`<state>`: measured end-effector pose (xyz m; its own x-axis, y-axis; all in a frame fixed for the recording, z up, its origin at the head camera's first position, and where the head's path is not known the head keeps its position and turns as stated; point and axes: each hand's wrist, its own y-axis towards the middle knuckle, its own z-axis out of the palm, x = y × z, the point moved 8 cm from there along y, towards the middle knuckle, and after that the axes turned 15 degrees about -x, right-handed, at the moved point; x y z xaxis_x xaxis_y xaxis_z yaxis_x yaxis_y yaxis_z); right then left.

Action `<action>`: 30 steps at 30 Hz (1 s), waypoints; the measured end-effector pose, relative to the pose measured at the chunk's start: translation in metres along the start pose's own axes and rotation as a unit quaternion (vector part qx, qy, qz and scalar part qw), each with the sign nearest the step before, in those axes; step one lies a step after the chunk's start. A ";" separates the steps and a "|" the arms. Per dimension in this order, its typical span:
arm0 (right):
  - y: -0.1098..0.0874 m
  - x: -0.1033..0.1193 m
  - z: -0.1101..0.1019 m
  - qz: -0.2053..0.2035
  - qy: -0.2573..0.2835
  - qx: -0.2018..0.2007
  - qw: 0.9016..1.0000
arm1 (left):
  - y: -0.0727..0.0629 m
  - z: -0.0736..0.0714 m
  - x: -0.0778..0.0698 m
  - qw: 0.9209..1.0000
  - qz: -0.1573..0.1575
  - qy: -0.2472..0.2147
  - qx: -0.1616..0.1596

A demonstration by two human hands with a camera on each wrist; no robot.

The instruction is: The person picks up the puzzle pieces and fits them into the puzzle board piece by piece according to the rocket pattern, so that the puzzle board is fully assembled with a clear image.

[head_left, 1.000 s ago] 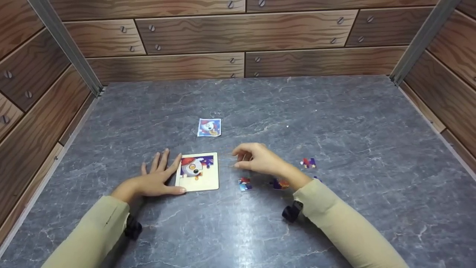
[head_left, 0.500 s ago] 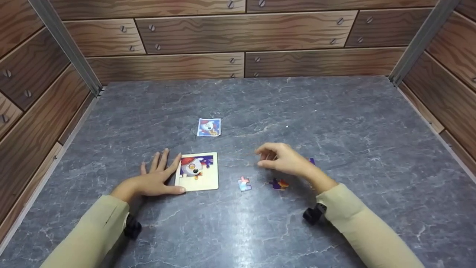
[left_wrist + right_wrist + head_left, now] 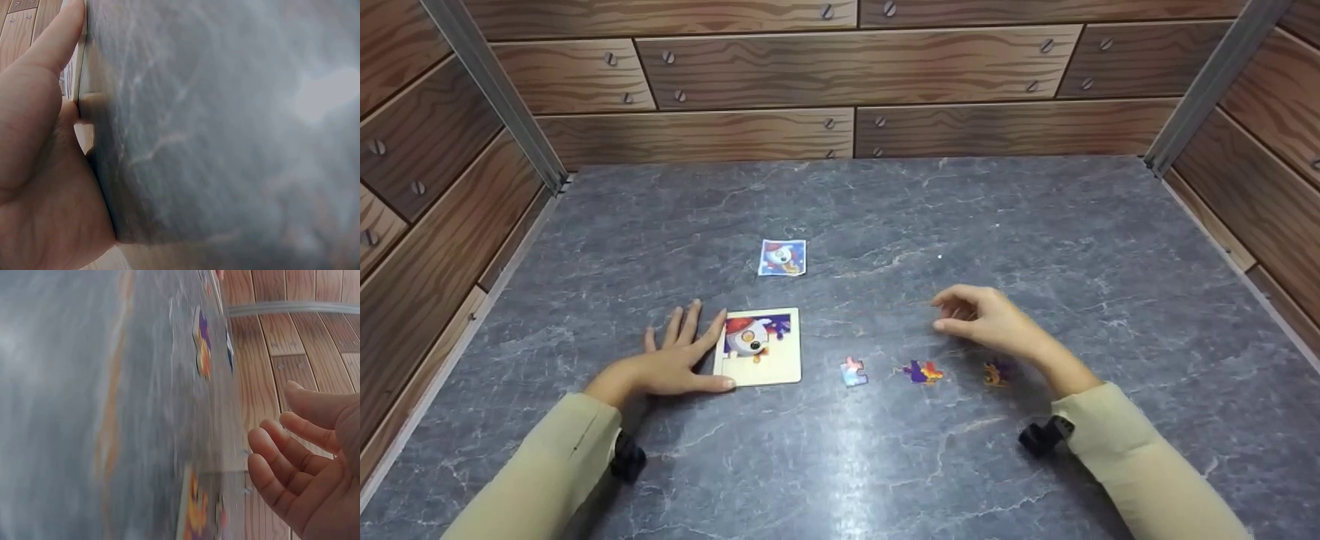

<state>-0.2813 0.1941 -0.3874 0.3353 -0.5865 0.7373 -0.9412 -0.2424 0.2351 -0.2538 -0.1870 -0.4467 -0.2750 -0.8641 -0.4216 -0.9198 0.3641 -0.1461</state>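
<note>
My left hand [image 3: 675,364] lies spread on the table, its thumb and index finger touching the left edge of a square puzzle board [image 3: 780,367]. The board is partly filled at its upper left with a white cartoon face and a red shape. My right hand [image 3: 979,319], fingers loosely bent and holding nothing, hovers above the table right of the board. Below it lie a purple-and-orange jigsaw piece [image 3: 922,372] and an orange-and-dark piece [image 3: 996,372]. A pale blue-and-pink piece [image 3: 853,371] lies closer to the board. In the right wrist view the palm and fingers [image 3: 275,467] show bare.
A small picture card [image 3: 782,257] with the same cartoon face lies behind the board. Wood-patterned walls [image 3: 847,67] enclose the grey marbled table [image 3: 870,202] at the back and sides. A tiny white speck [image 3: 939,256] lies toward the back right.
My right hand has moved right, away from the board, over the loose pieces. It now hides the spot where a red-and-purple piece lay. My left hand and the board stay put.
</note>
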 end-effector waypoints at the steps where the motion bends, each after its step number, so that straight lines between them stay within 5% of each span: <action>1: -0.001 -0.003 -0.004 0.003 -0.004 -0.003 1.000 | 0.000 0.000 0.000 1.000 0.000 0.000 0.000; 16: -0.016 -0.037 -0.045 0.025 -0.011 -0.031 0.999 | 0.001 0.000 0.000 1.000 0.000 -0.002 -0.001; 30: -0.020 -0.063 -0.043 0.029 -0.060 0.037 0.997 | 0.001 0.001 0.003 1.000 -0.006 0.006 0.001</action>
<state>-0.2848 0.2689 -0.4111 0.2868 -0.6883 0.6664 -0.9551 -0.2593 0.1431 -0.2555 -0.1882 -0.4491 -0.2672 -0.8724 -0.4094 -0.9227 0.3541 -0.1523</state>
